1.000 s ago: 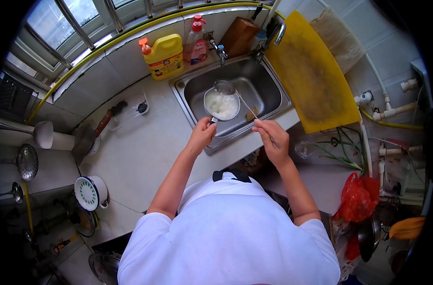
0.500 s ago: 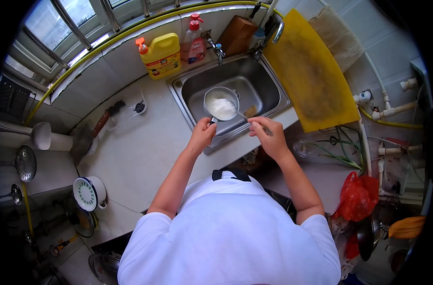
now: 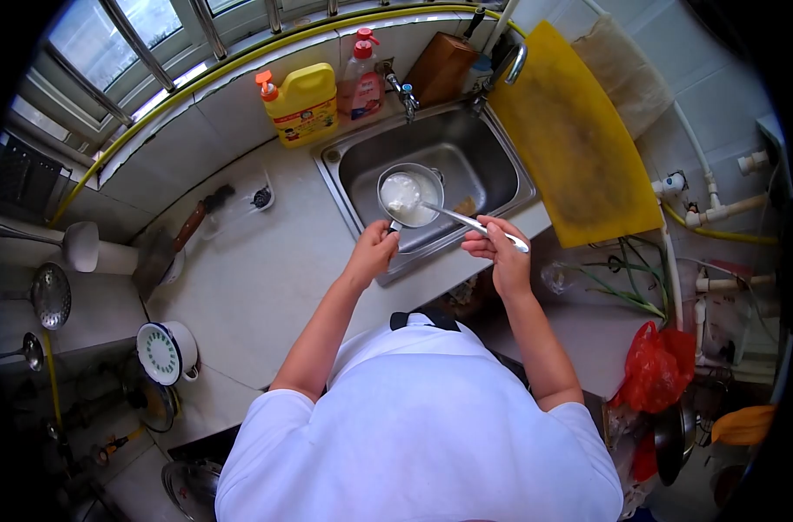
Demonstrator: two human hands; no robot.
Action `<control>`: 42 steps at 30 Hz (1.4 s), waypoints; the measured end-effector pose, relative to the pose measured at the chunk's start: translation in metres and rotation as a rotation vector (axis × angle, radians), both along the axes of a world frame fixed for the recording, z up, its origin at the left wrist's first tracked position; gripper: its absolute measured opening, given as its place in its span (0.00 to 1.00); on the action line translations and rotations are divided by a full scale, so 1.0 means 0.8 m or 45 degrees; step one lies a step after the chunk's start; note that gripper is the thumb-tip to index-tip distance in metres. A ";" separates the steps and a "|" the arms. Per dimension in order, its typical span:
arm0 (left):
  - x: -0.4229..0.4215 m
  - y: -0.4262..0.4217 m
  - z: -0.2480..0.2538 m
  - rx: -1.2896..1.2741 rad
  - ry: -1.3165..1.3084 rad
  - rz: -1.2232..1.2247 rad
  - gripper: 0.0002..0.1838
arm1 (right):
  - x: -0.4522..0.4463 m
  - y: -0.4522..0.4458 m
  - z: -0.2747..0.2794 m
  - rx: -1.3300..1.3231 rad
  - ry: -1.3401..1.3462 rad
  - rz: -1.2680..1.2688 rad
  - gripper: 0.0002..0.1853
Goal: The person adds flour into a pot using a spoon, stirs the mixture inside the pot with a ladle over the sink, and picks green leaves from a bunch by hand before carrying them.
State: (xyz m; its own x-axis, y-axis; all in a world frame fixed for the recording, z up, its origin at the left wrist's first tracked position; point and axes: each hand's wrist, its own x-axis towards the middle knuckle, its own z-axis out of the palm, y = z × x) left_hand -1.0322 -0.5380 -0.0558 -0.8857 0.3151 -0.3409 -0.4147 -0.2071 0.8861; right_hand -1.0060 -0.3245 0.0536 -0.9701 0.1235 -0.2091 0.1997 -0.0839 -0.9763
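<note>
My left hand (image 3: pixel 373 252) is closed on the short dark handle of a small round metal pot (image 3: pixel 384 178), which it holds over the front of the steel sink (image 3: pixel 327 170). Inside lies a white mass (image 3: pixel 403 190), lumpy in places; whether it is powder or paste I cannot tell. In my right hand (image 3: pixel 504 252) is a metal spoon (image 3: pixel 468 221), gripped near its handle's broad end. It slants left into the pot, its tip hidden in the white stuff.
Behind the sink stand a yellow jug (image 3: pixel 305 109), a red-capped pump bottle (image 3: pixel 361 83) and a tap (image 3: pixel 409 100). A yellow board (image 3: pixel 575 139) leans at right. A cleaver (image 3: pixel 183 239) and an enamel pot (image 3: pixel 163 352) are at left; a red bag (image 3: pixel 659 365) is at right.
My right hand has shifted slightly right and turned, fingers looser, showing more of the spoon's handle. The white stuff in the pot has been moved to the left side. The left hand keeps its hold.
</note>
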 end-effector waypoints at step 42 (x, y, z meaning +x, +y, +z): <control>0.007 -0.011 0.004 0.009 -0.030 0.018 0.11 | 0.013 -0.016 0.022 0.879 0.632 0.592 0.10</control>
State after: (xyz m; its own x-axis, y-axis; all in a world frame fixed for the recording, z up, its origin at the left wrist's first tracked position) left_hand -1.0266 -0.5472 -0.0524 -0.8818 0.3054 -0.3595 -0.4325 -0.2193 0.8746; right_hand -0.9959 -0.3369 0.0711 -0.9113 -0.3528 0.2122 -0.3800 0.5226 -0.7632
